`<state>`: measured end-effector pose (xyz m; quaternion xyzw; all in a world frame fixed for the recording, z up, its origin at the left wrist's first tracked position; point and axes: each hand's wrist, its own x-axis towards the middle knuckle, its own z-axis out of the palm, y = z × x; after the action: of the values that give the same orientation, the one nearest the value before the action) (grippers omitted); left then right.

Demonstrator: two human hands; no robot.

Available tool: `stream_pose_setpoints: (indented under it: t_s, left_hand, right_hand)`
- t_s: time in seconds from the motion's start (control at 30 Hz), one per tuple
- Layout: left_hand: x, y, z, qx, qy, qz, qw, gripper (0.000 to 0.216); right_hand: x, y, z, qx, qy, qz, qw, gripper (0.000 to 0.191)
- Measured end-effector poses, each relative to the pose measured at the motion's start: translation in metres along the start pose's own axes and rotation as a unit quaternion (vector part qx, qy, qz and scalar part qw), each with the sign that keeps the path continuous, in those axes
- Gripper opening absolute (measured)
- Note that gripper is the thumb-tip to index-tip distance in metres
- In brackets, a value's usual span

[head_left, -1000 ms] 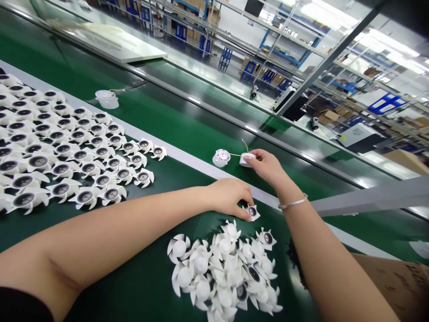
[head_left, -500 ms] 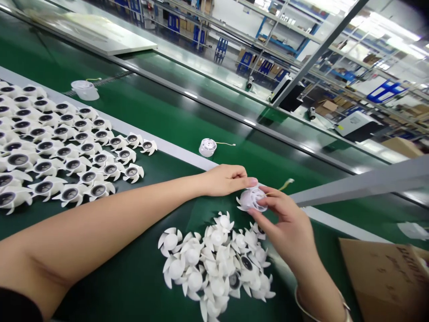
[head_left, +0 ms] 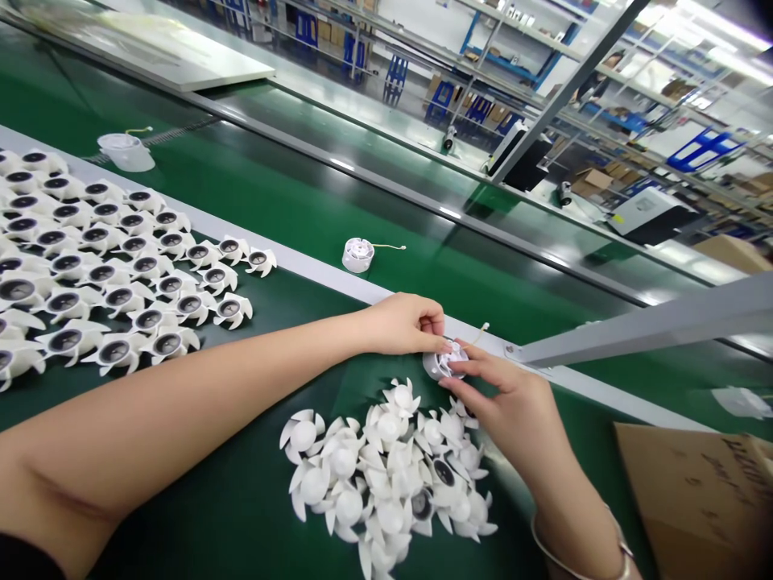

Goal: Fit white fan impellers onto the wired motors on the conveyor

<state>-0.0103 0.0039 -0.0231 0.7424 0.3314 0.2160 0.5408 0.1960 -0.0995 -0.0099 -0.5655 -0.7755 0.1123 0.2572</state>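
Note:
My right hand pinches a small white fan motor housing with a thin wire trailing from it, and a white fan impeller sits on its front. My left hand has its fingertips on the top of that housing. Its far side is partly hidden by my fingers. Below my hands lies a heap of white plastic impellers. To the left, many impellers with dark hubs stand in tidy rows. A second wired housing lies on the green conveyor belt.
A white plastic cup-shaped part with a wire lies at the far left. A grey metal bar crosses above the belt at right. A cardboard box stands at lower right. Shelving with boxes lies beyond the glass.
The view has swung slightly. My left hand has carried the impeller off the belt to the housing, and my right hand has lifted the housing, with both hands now meeting on it.

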Motion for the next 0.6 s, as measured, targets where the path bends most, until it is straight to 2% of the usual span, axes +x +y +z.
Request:
stream_pose_setpoints:
  t_s: [0.13,0.2,0.3,0.37,0.4,0.47,0.53,0.6]
  left_hand:
    - [-0.003,-0.002,-0.004,-0.002,-0.01,0.014,1.0,0.037]
    - [-0.005,-0.001,-0.008,0.0,-0.032,0.035,0.999,0.043]
    - [-0.008,0.004,-0.014,0.016,-0.118,0.06,0.991,0.043]
    - [-0.011,0.01,-0.018,0.072,-0.178,0.077,0.978,0.037]
    - [-0.012,0.013,-0.019,0.11,-0.199,0.088,0.97,0.036]
    - [-0.013,0.019,-0.019,0.175,-0.22,0.108,0.954,0.033]
    - [-0.014,0.022,-0.019,0.198,-0.232,0.116,0.945,0.027]
    - [-0.014,0.021,-0.018,0.193,-0.239,0.118,0.944,0.019]
  right_hand:
    - [0.003,0.003,0.001,0.014,-0.026,-0.05,0.998,0.013]
    - [0.006,0.005,0.002,-0.019,0.004,-0.053,0.998,0.018]
    - [0.008,0.01,-0.007,-0.091,0.098,0.012,0.991,0.037]
    - [0.004,0.017,-0.026,-0.087,0.113,0.092,0.985,0.041]
    - [0.0,0.022,-0.037,-0.077,0.092,0.137,0.983,0.039]
    - [-0.009,0.031,-0.06,-0.058,-0.008,0.211,0.976,0.034]
    - [-0.017,0.039,-0.075,-0.042,-0.147,0.245,0.957,0.031]
    - [-0.022,0.041,-0.079,-0.033,-0.239,0.252,0.937,0.028]
